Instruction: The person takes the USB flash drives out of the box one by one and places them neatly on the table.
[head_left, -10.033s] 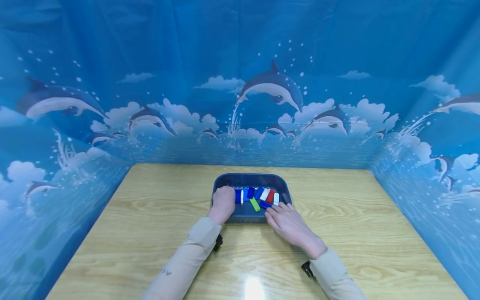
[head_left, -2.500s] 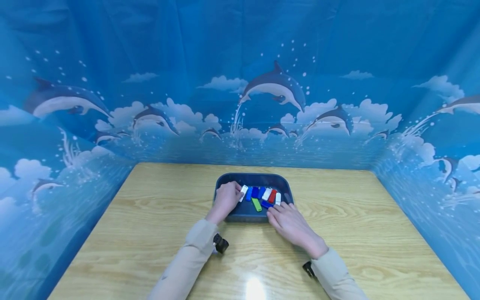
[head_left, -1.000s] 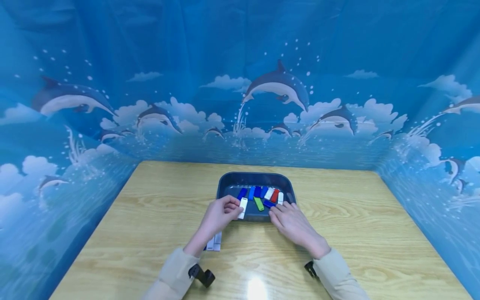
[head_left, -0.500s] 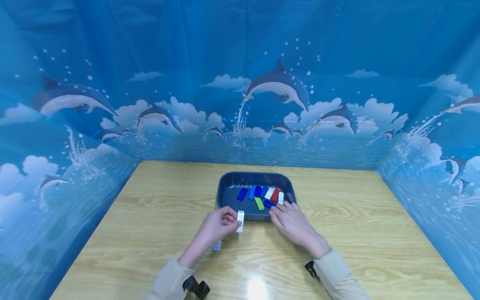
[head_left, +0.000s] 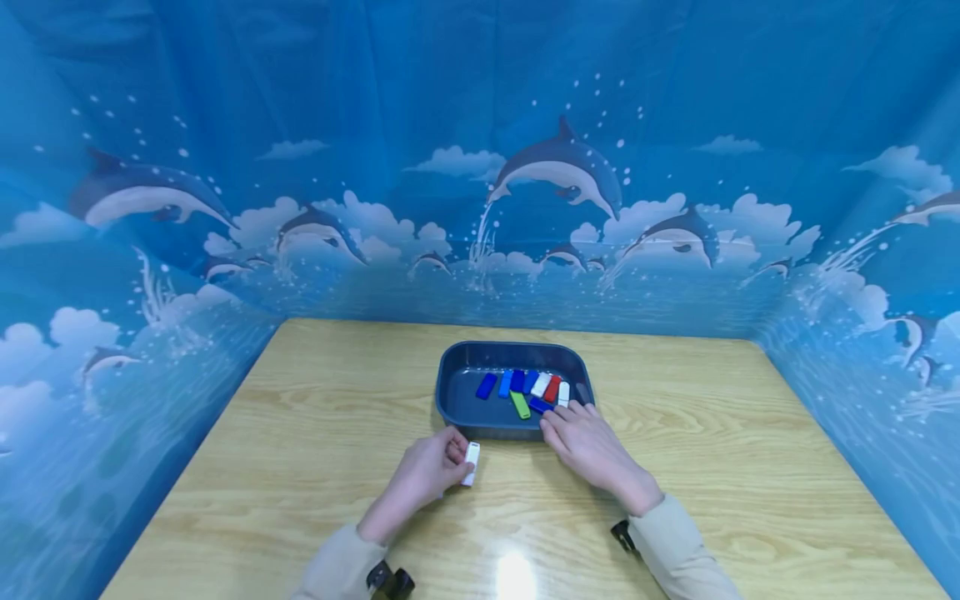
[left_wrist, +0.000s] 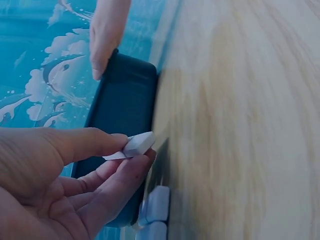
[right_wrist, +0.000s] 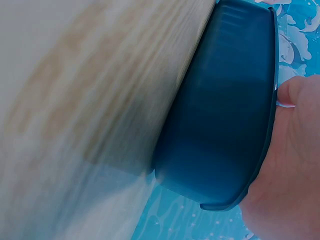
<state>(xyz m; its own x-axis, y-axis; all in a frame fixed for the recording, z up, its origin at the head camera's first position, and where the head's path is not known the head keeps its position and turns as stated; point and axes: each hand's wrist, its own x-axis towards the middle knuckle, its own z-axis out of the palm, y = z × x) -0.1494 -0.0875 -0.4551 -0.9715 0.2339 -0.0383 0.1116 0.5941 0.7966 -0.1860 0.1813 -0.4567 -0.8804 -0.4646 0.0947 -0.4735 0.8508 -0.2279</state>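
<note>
My left hand (head_left: 427, 471) pinches a white USB stick (head_left: 471, 463) between thumb and fingertips, above the table just in front of the dark blue tray (head_left: 487, 432). The left wrist view has the held stick's pale end (left_wrist: 140, 144) poking past the fingertips. Beneath that hand, white sticks (left_wrist: 158, 204) stand side by side on the table; the head view mostly hides them. My right hand (head_left: 588, 446) holds the tray's front right rim, its fingers hooked over the edge. In the right wrist view the tray wall hides those fingers.
Several USB sticks lie in the tray: a blue one (head_left: 486, 386) apart at the left, a green one (head_left: 520, 405), a red one (head_left: 552, 389), and more blue and white ones. The wooden table (head_left: 337, 375) meets a dolphin-print backdrop (head_left: 375, 250) behind and at both sides.
My left hand has lifted the white stick out of the tray and carried it toward me and left, lower over the table. My right hand has stayed on the rim.
</note>
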